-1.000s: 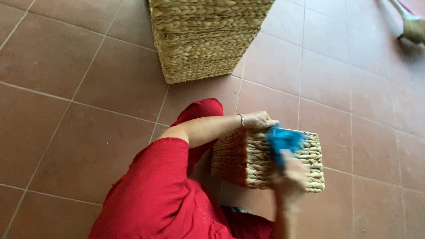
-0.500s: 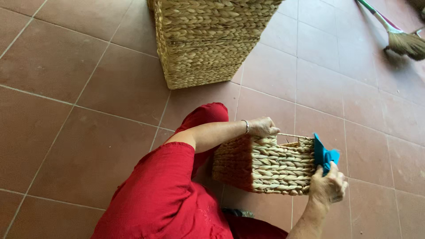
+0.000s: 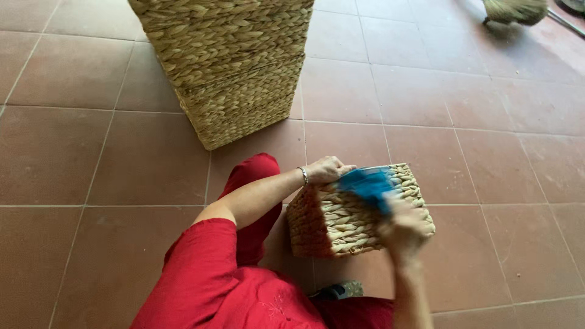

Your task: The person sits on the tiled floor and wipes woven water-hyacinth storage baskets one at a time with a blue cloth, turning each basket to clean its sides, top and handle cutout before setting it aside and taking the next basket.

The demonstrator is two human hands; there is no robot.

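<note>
Right hand (image 3: 403,230) swung back from basket's side onto its top; fingers closed round blue cloth (image 3: 368,183). Left hand (image 3: 326,170) grips small woven straw basket (image 3: 341,222) on tiled floor (image 3: 487,152), steadying far corner.

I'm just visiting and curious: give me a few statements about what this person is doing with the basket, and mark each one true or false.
1. The left hand rests on the top edge of the small woven basket. True.
2. The right hand holds a red cloth. False: the blue cloth is in it, blurred.
3. The small woven basket stands on a wooden table. False: it sits on the tiled floor.
4. A taller stack of woven baskets stands on the floor beyond it. True.
5. The person wears red clothing. True.
6. The left wrist is bare. False: it wears a thin bracelet.
</note>
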